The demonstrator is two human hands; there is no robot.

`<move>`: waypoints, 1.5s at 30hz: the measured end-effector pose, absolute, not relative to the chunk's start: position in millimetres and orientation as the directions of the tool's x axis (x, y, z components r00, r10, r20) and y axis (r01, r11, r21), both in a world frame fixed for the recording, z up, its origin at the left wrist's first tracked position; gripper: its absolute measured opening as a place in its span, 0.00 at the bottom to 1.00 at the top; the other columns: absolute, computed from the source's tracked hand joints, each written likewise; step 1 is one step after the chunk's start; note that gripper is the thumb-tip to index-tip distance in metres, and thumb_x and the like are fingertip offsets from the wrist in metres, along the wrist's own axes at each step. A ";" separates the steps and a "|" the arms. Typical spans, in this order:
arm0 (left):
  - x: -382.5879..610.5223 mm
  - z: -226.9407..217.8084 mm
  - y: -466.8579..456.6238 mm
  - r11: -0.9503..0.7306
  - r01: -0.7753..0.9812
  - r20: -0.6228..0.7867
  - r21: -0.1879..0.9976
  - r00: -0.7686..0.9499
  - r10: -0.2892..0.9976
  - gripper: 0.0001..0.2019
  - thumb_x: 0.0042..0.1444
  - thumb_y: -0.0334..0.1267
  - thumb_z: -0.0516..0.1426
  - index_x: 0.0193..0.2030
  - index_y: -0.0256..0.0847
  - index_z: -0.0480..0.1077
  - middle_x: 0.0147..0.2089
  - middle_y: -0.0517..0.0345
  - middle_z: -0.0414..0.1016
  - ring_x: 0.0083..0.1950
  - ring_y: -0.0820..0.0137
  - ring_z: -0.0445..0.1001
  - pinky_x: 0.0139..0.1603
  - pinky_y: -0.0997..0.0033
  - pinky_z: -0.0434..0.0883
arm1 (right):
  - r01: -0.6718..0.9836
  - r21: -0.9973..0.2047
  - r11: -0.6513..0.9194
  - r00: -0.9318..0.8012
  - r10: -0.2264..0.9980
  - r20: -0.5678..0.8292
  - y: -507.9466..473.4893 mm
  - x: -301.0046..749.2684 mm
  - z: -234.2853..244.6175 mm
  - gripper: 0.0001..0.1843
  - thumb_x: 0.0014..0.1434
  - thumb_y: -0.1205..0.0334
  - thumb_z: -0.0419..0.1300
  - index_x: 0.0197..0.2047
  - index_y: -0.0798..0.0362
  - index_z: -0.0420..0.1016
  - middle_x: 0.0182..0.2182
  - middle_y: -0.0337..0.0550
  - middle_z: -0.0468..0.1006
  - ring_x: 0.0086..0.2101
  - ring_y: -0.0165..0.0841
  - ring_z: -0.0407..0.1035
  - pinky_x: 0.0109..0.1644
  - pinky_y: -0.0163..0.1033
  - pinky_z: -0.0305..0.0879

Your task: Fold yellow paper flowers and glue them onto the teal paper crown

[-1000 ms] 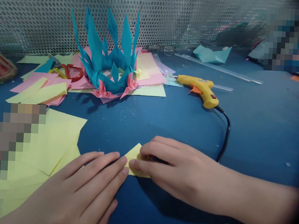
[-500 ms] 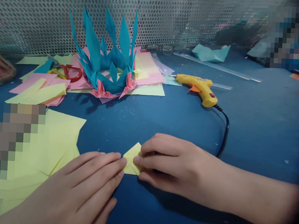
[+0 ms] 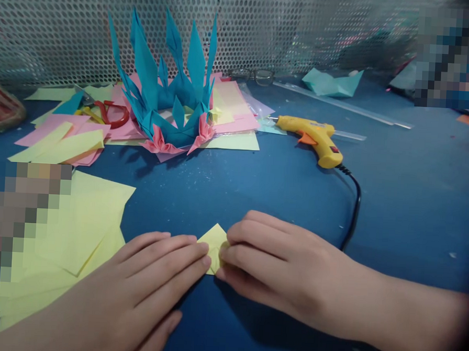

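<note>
A small folded piece of yellow paper (image 3: 216,238) lies on the blue table, its upper point facing away from me. My left hand (image 3: 152,281) rests flat, fingers stretched side by side, with the fingertips on the paper's left part. At the right edge, my right hand (image 3: 277,264) has its fingers curled and pinched on the paper, hiding that corner. To the left lie larger yellow sheets (image 3: 95,210), partly beneath my left hand and forearm.
Beyond the hands stands a blue origami crown (image 3: 177,133) with pink folded pieces, on coloured papers (image 3: 238,110). Red-handled scissors (image 3: 115,115) lie left of it. A yellow glue gun (image 3: 309,132) with a black cord (image 3: 357,203), glue sticks (image 3: 340,105) and glasses (image 3: 263,76) are farther right.
My left hand has slid right, so its fingertips now cover the paper's left part. My right hand has shifted slightly right, still at the paper's right edge.
</note>
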State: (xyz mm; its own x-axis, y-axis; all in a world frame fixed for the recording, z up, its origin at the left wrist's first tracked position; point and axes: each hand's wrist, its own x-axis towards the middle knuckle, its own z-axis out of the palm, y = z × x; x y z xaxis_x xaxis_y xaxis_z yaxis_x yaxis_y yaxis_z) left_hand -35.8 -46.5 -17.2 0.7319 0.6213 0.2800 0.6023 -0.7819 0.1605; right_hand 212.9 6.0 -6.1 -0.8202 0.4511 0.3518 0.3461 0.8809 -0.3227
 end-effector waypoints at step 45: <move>-27.9 -17.0 -43.7 -0.782 0.620 0.294 0.062 0.738 0.608 0.17 0.70 0.41 0.49 0.60 0.38 0.70 0.56 0.58 0.78 0.57 0.62 0.66 0.73 0.66 0.43 | 0.402 -0.461 0.791 -0.738 0.578 0.348 -1.3 203.5 -12.3 0.13 0.67 0.72 0.53 0.34 0.59 0.77 0.32 0.46 0.73 0.33 0.33 0.66 0.37 0.37 0.69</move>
State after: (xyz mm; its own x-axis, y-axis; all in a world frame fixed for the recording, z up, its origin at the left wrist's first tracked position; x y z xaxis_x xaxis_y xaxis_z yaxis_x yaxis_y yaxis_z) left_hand -27.9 -43.7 -17.0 0.7376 0.6078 0.2941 0.6199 -0.7822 0.0617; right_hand 203.5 -1.3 -12.3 -0.7380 0.5784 0.3475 0.4025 0.7907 -0.4613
